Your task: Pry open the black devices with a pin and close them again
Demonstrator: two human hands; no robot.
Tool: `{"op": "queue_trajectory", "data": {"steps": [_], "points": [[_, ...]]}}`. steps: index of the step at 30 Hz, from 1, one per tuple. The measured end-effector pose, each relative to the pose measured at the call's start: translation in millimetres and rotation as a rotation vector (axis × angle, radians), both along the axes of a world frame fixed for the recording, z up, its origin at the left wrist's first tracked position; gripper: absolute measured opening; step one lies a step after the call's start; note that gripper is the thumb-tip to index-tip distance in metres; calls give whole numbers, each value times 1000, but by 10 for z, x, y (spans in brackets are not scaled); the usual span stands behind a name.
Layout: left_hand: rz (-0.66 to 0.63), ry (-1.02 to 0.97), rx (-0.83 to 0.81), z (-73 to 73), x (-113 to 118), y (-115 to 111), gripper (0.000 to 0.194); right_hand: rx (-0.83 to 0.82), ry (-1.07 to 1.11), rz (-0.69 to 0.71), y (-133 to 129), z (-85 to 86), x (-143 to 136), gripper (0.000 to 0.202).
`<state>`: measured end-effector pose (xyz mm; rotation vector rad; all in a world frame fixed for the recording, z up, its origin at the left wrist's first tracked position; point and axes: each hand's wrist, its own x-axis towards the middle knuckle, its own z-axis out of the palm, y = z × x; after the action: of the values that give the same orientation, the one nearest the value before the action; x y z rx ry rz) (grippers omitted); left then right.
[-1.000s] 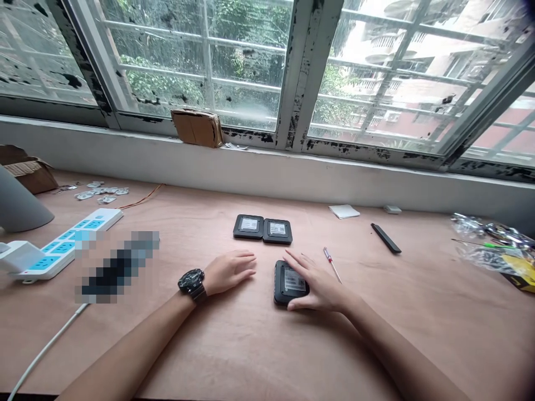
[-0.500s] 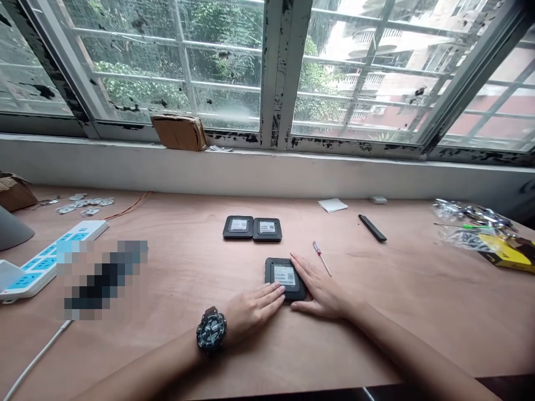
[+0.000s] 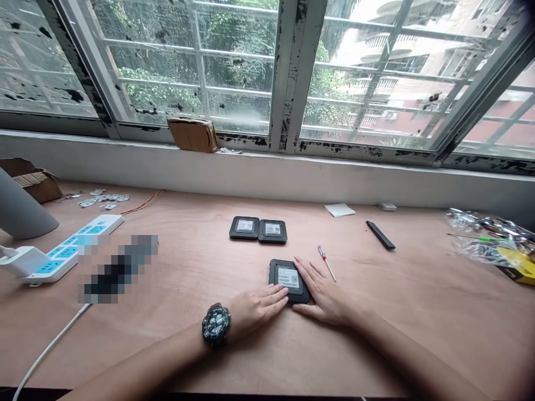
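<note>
A black square device point(image 3: 288, 277) with a white label lies flat on the wooden table, slightly turned. My left hand point(image 3: 257, 309), with a watch on its wrist, rests its outstretched fingertips on the device's lower left part. Along the right edge of the same device lies my right hand point(image 3: 324, 292), fingers extended and thumb apart near the lower corner. Two similar black devices, one on the left point(image 3: 244, 228) and one on the right point(image 3: 272, 230), sit side by side farther back. Just beyond my right hand is a small screwdriver point(image 3: 326, 263).
A white power strip point(image 3: 69, 250) and a pixelated dark object point(image 3: 119, 270) with a white cable are on the left. A black bar point(image 3: 380, 235), white paper point(image 3: 340, 210) and plastic bags point(image 3: 480, 245) lie to the right. A cardboard box point(image 3: 193, 135) stands on the sill.
The camera view has shifted, so most things appear farther right. Both hands remain at the same device, in nearly the same pose.
</note>
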<state>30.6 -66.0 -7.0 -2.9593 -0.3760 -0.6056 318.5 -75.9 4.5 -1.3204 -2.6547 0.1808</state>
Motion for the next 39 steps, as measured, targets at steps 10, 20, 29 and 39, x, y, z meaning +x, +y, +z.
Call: {"op": "queue_trajectory", "data": {"steps": [10,20,29,39], "points": [[-5,-16,-44,26,-22,-8,38,-56,40,-16,-14,-23,1,103],[1,-6,-128,-34,-27,11,40,-47,46,-3,-30,31,-13,103],[3,29,-158,76,-28,2,40,-97,61,-26,-31,-40,12,105],[-50,-64,-221,-10,-100,110,47,66,157,-64,95,-35,144,85]]}}
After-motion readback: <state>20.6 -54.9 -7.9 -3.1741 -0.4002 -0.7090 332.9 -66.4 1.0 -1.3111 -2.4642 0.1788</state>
